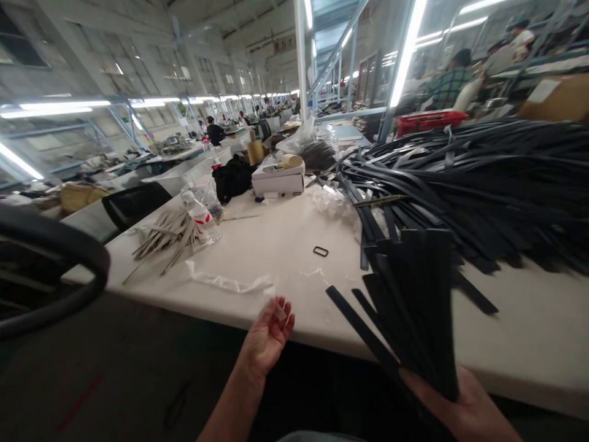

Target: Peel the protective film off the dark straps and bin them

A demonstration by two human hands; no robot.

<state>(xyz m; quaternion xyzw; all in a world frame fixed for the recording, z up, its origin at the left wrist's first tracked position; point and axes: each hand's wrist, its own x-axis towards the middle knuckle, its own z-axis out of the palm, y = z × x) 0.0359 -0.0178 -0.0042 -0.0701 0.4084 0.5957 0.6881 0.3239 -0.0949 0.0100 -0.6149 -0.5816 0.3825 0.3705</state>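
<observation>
My right hand (446, 399) is wrapped round a bundle of flat black straps (414, 294), which fan out upward over the table's front edge. At the table edge my left hand (269, 334) is turned palm up, its curled fingers closed on the end of a clear plastic strip (230, 283). The rest of that strip lies on the pale tabletop (271, 245) to the left. Beyond my hands, a small black rectangular ring (321, 251) lies flat on the table.
A large heap of black straps (483, 178) covers the right side. On the left are a plastic bottle (205, 224) and a pile of beige strips (161, 236). A white box (278, 178) and a black bag (234, 178) stand behind. A dark curved bar (92, 270) juts in at left.
</observation>
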